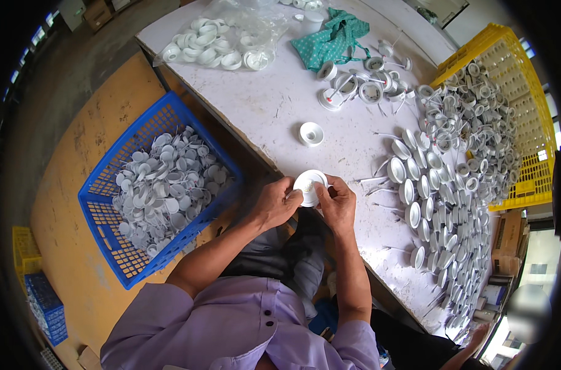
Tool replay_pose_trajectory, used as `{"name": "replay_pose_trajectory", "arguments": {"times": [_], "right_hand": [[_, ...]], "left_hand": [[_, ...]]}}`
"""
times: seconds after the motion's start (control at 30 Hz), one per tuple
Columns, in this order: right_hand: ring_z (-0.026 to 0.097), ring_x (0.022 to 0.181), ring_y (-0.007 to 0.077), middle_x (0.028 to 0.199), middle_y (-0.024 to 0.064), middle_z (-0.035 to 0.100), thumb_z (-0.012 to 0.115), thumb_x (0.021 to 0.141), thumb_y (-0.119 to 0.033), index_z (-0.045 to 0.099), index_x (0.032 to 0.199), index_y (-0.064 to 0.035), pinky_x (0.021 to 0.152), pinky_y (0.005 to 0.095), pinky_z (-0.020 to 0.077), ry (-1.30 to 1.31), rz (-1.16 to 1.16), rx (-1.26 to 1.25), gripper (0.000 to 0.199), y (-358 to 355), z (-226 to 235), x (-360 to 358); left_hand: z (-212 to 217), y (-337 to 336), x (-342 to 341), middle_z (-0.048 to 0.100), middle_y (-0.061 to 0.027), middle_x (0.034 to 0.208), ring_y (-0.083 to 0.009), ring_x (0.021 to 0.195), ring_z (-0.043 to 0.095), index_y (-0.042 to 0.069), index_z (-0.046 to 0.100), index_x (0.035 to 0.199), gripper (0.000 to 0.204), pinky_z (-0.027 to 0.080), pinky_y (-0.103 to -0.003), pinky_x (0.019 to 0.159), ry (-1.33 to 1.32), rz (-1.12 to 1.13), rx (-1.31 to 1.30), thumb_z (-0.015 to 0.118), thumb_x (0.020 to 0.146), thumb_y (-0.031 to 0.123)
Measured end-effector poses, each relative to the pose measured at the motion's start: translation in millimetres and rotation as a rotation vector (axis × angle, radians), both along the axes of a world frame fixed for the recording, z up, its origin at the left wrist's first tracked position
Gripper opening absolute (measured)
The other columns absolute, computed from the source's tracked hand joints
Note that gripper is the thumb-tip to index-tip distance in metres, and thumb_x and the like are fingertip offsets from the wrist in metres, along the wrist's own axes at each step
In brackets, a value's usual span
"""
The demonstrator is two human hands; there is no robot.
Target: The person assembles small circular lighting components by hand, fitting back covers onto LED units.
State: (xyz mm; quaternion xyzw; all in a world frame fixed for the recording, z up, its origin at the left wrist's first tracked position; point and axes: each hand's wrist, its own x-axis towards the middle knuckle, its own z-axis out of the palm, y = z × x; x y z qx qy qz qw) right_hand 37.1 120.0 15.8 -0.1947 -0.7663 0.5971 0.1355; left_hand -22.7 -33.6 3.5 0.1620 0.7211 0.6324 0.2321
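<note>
Both of my hands hold a round white lamp housing (310, 180) at the edge of the white table. My left hand (276, 202) pinches its left rim with thumb and fingers. My right hand (337, 206) grips the right side, its thumb resting over the housing's opening. A single similar white cup (311, 134) sits on the tabletop just beyond my hands. To the right, many white round lamp pieces (413, 169) with thin wires stand on edge in rows. More wired pieces (371, 92) lie loosely farther back.
On the left, a blue basket (86, 198) full of white wired discs rests on a tan surface. A yellow crate (530, 123) lies tipped at the right, wired pieces spilling out. A clear bag (265, 28) of white cups and a green dotted cloth (329, 42) lie at the back. Another person's arm (474, 342) shows lower right.
</note>
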Motion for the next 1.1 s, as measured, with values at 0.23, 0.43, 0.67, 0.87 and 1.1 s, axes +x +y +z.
{"name": "replay_pose_trajectory", "arguments": {"times": [0.23,0.43,0.67,0.87,1.1], "right_hand": [[0.054,0.055,0.0038,0.069,0.0023,0.062,0.066,0.087,-0.007,0.064,0.101,0.0031,0.047,0.0193,0.0442,-0.014,-0.024,-0.029,0.017,2.9,-13.0,2.4],[0.053,0.053,0.0042,0.065,0.0010,0.062,0.067,0.087,-0.009,0.064,0.104,0.0033,0.049,0.0200,0.0458,-0.061,-0.060,-0.027,0.021,7.4,-15.2,-0.6],[0.053,0.110,0.0291,0.133,0.0160,0.045,0.085,0.062,-0.019,0.043,0.136,-0.0019,0.085,0.0378,0.0491,0.050,0.245,0.406,0.087,34.7,33.7,0.2],[0.051,0.116,0.0363,0.128,0.0189,0.050,0.085,0.061,-0.020,0.050,0.132,-0.0038,0.096,0.0408,0.0458,0.061,0.361,0.768,0.081,53.8,45.4,-13.3],[0.062,0.101,0.0285,0.120,0.0190,0.057,0.081,0.067,-0.018,0.056,0.123,-0.0025,0.087,0.0347,0.0496,0.133,-0.020,0.686,0.064,195.3,61.2,-57.0]], "left_hand": [[-7.5,8.1,-2.8,0.067,-0.0159,0.079,-0.0180,0.070,0.066,-0.007,0.061,0.099,0.030,0.051,-0.030,0.065,-0.031,0.001,0.005,0.055,0.081,0.016],[-1.0,13.7,-8.4,0.068,-0.0151,0.079,-0.0175,0.070,0.068,-0.009,0.060,0.098,0.028,0.053,-0.029,0.064,-0.075,-0.022,0.013,0.056,0.082,0.013],[-13.0,23.5,-21.7,0.064,-0.0094,0.075,-0.0145,0.061,0.062,-0.007,0.060,0.096,0.026,0.050,-0.029,0.058,-0.224,-0.076,0.054,0.055,0.084,0.016],[-2.5,47.1,-29.9,0.059,-0.0059,0.077,-0.0114,0.059,0.056,-0.005,0.059,0.101,0.032,0.045,-0.025,0.052,-0.334,-0.216,0.141,0.057,0.092,0.025],[-3.7,53.2,-39.4,0.059,-0.0145,0.117,-0.0244,0.103,0.063,-0.004,0.052,0.118,0.034,0.051,-0.028,0.073,-0.315,-0.195,0.284,0.055,0.096,0.022]]}}
